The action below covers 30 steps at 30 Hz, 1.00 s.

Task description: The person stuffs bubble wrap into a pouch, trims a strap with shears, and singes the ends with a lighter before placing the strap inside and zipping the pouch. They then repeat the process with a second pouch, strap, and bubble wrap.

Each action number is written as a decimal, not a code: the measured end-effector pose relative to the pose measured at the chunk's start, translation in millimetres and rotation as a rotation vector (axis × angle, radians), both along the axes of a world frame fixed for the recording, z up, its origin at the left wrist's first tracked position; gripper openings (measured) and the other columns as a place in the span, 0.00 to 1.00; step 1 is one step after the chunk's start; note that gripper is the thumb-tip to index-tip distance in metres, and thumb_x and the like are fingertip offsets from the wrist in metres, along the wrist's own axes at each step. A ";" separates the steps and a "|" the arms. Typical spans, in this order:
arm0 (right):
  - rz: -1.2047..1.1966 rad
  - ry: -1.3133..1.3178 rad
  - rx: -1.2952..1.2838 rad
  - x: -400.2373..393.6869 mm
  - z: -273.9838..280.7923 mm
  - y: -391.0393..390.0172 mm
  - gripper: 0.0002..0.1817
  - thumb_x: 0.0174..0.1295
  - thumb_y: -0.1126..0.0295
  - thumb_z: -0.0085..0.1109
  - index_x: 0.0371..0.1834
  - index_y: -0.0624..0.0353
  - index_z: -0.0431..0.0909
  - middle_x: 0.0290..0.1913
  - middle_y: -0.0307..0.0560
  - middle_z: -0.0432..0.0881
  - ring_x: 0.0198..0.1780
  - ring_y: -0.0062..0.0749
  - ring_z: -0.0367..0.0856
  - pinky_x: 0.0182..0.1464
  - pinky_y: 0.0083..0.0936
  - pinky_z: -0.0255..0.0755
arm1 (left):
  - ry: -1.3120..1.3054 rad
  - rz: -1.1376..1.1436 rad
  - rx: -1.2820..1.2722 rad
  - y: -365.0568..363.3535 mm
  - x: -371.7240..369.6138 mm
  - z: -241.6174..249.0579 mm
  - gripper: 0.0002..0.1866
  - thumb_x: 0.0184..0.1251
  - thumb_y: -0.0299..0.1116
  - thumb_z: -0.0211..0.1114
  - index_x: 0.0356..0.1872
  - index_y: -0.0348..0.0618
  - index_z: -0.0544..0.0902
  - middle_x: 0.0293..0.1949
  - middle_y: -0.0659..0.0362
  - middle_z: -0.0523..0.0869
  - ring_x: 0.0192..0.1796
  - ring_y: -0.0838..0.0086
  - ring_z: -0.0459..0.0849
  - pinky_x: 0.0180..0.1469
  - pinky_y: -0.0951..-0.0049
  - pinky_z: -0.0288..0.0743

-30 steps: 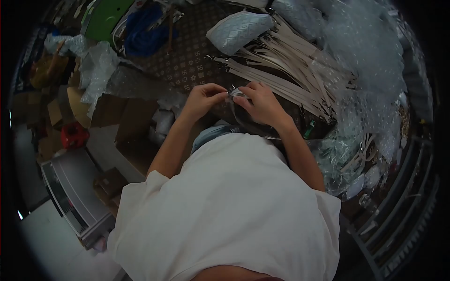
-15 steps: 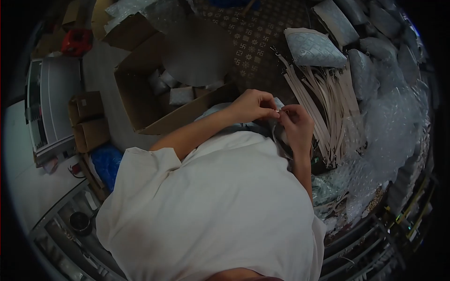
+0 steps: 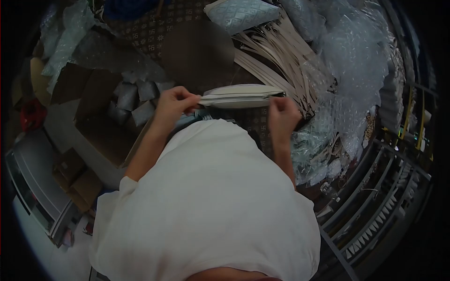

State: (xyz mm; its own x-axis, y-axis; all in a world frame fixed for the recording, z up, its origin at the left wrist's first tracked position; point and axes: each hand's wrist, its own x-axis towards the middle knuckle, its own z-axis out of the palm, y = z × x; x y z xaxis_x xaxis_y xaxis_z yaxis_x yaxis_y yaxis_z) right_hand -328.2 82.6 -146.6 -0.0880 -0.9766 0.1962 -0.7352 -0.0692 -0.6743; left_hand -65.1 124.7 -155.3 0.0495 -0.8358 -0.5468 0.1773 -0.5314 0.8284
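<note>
A cream handbag (image 3: pixel 241 97), seen edge-on with its long top seam facing me, is stretched level between my two hands. The fingertips of my left hand (image 3: pixel 174 107) are pinched on its left end. At the other end, my right hand (image 3: pixel 284 115) is closed on the corner, its fingers curled and partly hiding what they grip. Just beyond the bag lie many long beige straps (image 3: pixel 293 58) with small metal ends. A quilted pale bag (image 3: pixel 241 15) rests above them.
On the left stands an open cardboard box (image 3: pixel 101 136) holding several small silvery packets (image 3: pixel 127 97). Clear bubble wrap (image 3: pixel 351 61) is heaped along the right. A metal rack (image 3: pixel 361 201) stands at lower right, and smaller cartons (image 3: pixel 77 175) sit at lower left.
My hands have moved apart, from pinching a small piece together to gripping both ends of the cream handbag. The view has turned, shifting the straps and the bubble wrap leftward.
</note>
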 end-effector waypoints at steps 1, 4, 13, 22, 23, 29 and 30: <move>-0.185 -0.108 0.127 -21.8 10.1 -9.3 0.05 0.48 0.77 0.62 0.22 0.66 0.76 0.21 0.47 0.77 0.21 0.25 0.74 0.26 0.21 0.69 | 0.006 -0.011 -0.005 0.8 7.0 -2.8 0.07 0.52 0.27 0.66 0.22 0.37 0.77 0.19 0.60 0.80 0.21 0.83 0.76 0.23 0.85 0.69; 0.001 0.040 -0.042 -32.1 3.4 -7.4 0.04 0.49 0.77 0.61 0.23 0.65 0.76 0.23 0.44 0.77 0.21 0.23 0.74 0.26 0.20 0.69 | 0.062 -0.366 0.082 2.6 20.5 -11.0 0.09 0.55 0.32 0.65 0.23 0.38 0.79 0.20 0.61 0.80 0.22 0.81 0.77 0.24 0.83 0.70; -0.070 -1.292 0.330 28.7 -94.8 -31.1 0.34 0.66 0.46 0.31 0.66 0.60 0.48 0.64 0.50 0.56 0.64 0.35 0.55 0.65 0.28 0.46 | -0.090 -0.772 -0.146 -98.1 -45.9 -102.8 0.32 0.67 0.58 0.37 0.61 0.46 0.66 0.56 0.51 0.71 0.60 0.69 0.67 0.60 0.69 0.62; 0.299 -0.567 -0.528 84.3 -7.7 -119.8 0.35 0.64 0.43 0.29 0.68 0.56 0.46 0.68 0.53 0.48 0.68 0.42 0.47 0.67 0.37 0.41 | 0.851 -0.124 -0.046 -109.7 -33.9 -42.0 0.30 0.68 0.52 0.40 0.64 0.43 0.57 0.62 0.56 0.65 0.62 0.68 0.65 0.62 0.65 0.62; 0.331 -0.492 -0.644 73.2 12.7 -127.2 0.35 0.65 0.44 0.29 0.68 0.56 0.46 0.68 0.54 0.47 0.69 0.43 0.46 0.67 0.38 0.40 | 0.859 -0.073 -0.072 -104.4 -26.3 -42.4 0.29 0.68 0.51 0.40 0.64 0.43 0.57 0.62 0.56 0.65 0.62 0.68 0.65 0.62 0.65 0.62; 0.609 0.428 -0.515 150.4 17.0 -64.8 0.34 0.63 0.44 0.33 0.68 0.51 0.49 0.69 0.61 0.44 0.70 0.54 0.41 0.66 0.50 0.37 | 0.935 0.159 -0.196 -84.5 -10.6 -48.3 0.29 0.69 0.50 0.40 0.64 0.43 0.57 0.62 0.56 0.64 0.63 0.69 0.64 0.63 0.65 0.60; 0.699 0.307 -0.400 160.7 -5.3 -67.7 0.35 0.61 0.43 0.38 0.67 0.51 0.51 0.68 0.65 0.44 0.69 0.60 0.40 0.65 0.53 0.36 | 0.958 0.204 -0.212 -69.1 -1.7 -52.1 0.29 0.69 0.50 0.40 0.64 0.43 0.57 0.62 0.56 0.64 0.63 0.69 0.64 0.63 0.65 0.60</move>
